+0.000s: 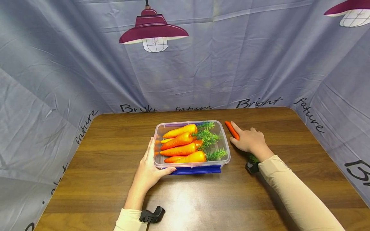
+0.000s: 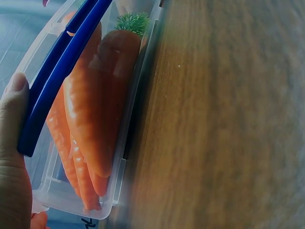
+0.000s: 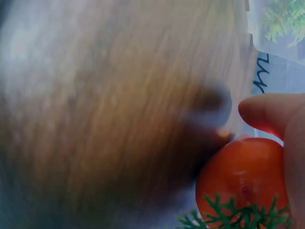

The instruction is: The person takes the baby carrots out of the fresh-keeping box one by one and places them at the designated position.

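A clear plastic food box with blue side flaps sits mid-table, holding several orange carrots with green feathery tops. My left hand grips its near left corner, fingers along the left wall and thumb at the blue flap. In the left wrist view that flap stands beside the left thumb. Right of the box, my right hand holds a single carrot from above, between thumb and fingers. The right wrist view shows this carrot's thick end under the palm; the other fingers are hidden there.
The brown wooden table extends around the box. A grey-blue printed curtain encloses the back and sides. A black wrist camera is strapped to the left wrist and another to the right.
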Demonstrator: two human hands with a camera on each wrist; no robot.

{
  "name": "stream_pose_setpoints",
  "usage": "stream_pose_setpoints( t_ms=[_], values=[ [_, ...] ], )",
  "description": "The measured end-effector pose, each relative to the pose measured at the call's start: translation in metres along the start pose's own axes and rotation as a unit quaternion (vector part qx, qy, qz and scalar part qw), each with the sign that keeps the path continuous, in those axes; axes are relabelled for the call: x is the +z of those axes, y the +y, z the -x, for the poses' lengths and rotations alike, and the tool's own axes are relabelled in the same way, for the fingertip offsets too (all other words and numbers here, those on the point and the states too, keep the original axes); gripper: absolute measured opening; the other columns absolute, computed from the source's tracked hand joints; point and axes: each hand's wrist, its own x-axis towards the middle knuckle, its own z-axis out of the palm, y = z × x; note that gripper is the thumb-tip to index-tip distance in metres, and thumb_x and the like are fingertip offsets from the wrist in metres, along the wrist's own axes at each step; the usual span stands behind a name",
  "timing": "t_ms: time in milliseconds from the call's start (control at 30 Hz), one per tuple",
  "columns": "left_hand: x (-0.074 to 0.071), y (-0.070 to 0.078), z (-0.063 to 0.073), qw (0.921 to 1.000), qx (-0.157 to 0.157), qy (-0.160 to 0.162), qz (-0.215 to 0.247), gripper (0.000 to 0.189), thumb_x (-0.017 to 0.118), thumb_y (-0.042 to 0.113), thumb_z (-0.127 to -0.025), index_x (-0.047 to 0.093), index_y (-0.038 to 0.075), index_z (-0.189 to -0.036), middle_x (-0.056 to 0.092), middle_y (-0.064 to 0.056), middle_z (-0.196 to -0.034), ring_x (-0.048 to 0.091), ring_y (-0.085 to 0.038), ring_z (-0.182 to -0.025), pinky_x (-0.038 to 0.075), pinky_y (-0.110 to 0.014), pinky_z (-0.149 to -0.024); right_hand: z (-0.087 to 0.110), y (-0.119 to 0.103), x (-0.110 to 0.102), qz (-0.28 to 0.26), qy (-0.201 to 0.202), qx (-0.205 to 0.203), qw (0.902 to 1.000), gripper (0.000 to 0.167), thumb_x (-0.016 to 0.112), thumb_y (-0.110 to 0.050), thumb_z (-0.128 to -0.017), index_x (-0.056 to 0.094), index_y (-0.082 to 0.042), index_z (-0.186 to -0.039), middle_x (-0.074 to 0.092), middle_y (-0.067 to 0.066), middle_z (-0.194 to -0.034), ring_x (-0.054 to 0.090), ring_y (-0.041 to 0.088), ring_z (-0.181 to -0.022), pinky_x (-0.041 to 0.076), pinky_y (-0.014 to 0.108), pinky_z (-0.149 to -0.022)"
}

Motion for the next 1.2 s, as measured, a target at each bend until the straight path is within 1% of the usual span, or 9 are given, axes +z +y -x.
stream_pose_setpoints(
  t_ms=[67,167,333,500,633,800,933,1100,1200],
  values=[
    [0.0,0.0,0.0,1.0,0.002,0.001,-0.001,0.128,0.084,0.063,-0.065,0.01,0.02,-0.161,0.016,-0.001,-0.167,0.044,-0.035,-0.14,0.041,-0.054,-0.11,0.002,-0.001,0.0,0.013,0.012,-0.004,0.9998,0.076,0.041,-0.059,-0.097,0.014,-0.027,-0.16,0.06,0.022,-0.136,0.052,0.049,-0.118,0.047,0.061,-0.078],
    [0.0,0.0,-0.001,1.0,0.006,0.004,-0.003,0.128,0.085,0.062,-0.065,0.011,0.018,-0.161,0.018,-0.005,-0.167,0.046,-0.035,-0.139,0.042,-0.054,-0.109,0.003,-0.001,-0.001,0.022,0.019,-0.007,0.9995,0.08,0.042,-0.064,-0.096,0.016,-0.024,-0.16,0.056,0.021,-0.141,0.05,0.048,-0.119,0.047,0.062,-0.083],
    [0.0,0.0,-0.002,1.0,0.006,0.005,-0.004,0.129,0.085,0.062,-0.065,0.01,0.021,-0.161,0.021,-0.009,-0.166,0.049,-0.036,-0.136,0.044,-0.053,-0.108,0.004,-0.001,-0.01,0.02,0.036,-0.011,0.9991,0.082,0.042,-0.067,-0.095,0.019,-0.023,-0.16,0.05,0.025,-0.144,0.046,0.051,-0.124,0.046,0.065,-0.085],
    [0.0,-0.001,-0.002,0.9999,0.007,0.009,-0.007,0.128,0.085,0.062,-0.065,0.011,0.02,-0.161,0.021,-0.009,-0.166,0.051,-0.036,-0.134,0.045,-0.053,-0.107,0.005,-0.004,-0.026,0.014,0.08,-0.023,0.9964,0.079,0.042,-0.067,-0.095,0.02,-0.026,-0.16,0.049,0.021,-0.145,0.046,0.051,-0.123,0.046,0.066,-0.083],
    [0.001,-0.001,-0.001,0.9999,0.008,0.01,-0.008,0.128,0.086,0.061,-0.065,0.013,0.017,-0.161,0.021,-0.009,-0.166,0.047,-0.036,-0.138,0.043,-0.054,-0.108,0.01,-0.012,-0.041,0.01,0.111,-0.036,0.9932,0.078,0.039,-0.07,-0.095,0.019,-0.03,-0.16,0.05,0.018,-0.143,0.047,0.049,-0.12,0.046,0.065,-0.082],
    [0.001,-0.001,-0.002,0.9999,0.009,0.009,-0.008,0.128,0.086,0.06,-0.065,0.012,0.019,-0.161,0.021,-0.01,-0.166,0.045,-0.035,-0.14,0.042,-0.053,-0.11,0.018,-0.029,-0.057,0.007,0.147,-0.057,0.9875,0.075,0.045,-0.065,-0.095,0.022,-0.033,-0.159,0.055,0.015,-0.135,0.05,0.044,-0.11,0.048,0.059,-0.077],
    [0.002,-0.001,-0.002,0.9998,0.012,0.012,-0.008,0.128,0.086,0.059,-0.065,0.013,0.018,-0.161,0.022,-0.01,-0.166,0.045,-0.036,-0.139,0.043,-0.053,-0.109,0.021,-0.048,-0.067,0.006,0.174,-0.087,0.9808,0.072,0.048,-0.063,-0.095,0.025,-0.034,-0.158,0.058,0.013,-0.131,0.053,0.041,-0.106,0.05,0.057,-0.075],
    [0.001,-0.002,-0.001,0.9999,0.007,0.01,-0.004,0.128,0.086,0.06,-0.065,0.012,0.019,-0.161,0.021,-0.008,-0.166,0.048,-0.035,-0.137,0.044,-0.053,-0.108,0.03,-0.078,-0.082,-0.003,0.186,-0.149,0.9712,0.073,0.052,-0.063,-0.094,0.028,-0.035,-0.157,0.062,0.01,-0.129,0.057,0.039,-0.105,0.051,0.054,-0.074],
    [0.001,-0.002,-0.001,0.9999,0.007,0.011,0.002,0.128,0.087,0.059,-0.065,0.013,0.019,-0.161,0.022,-0.009,-0.166,0.049,-0.036,-0.136,0.044,-0.053,-0.107,0.034,-0.099,-0.088,-0.005,0.19,-0.191,0.9629,0.071,0.054,-0.061,-0.093,0.032,-0.034,-0.155,0.063,0.008,-0.128,0.059,0.036,-0.105,0.051,0.052,-0.078]
  ],
)
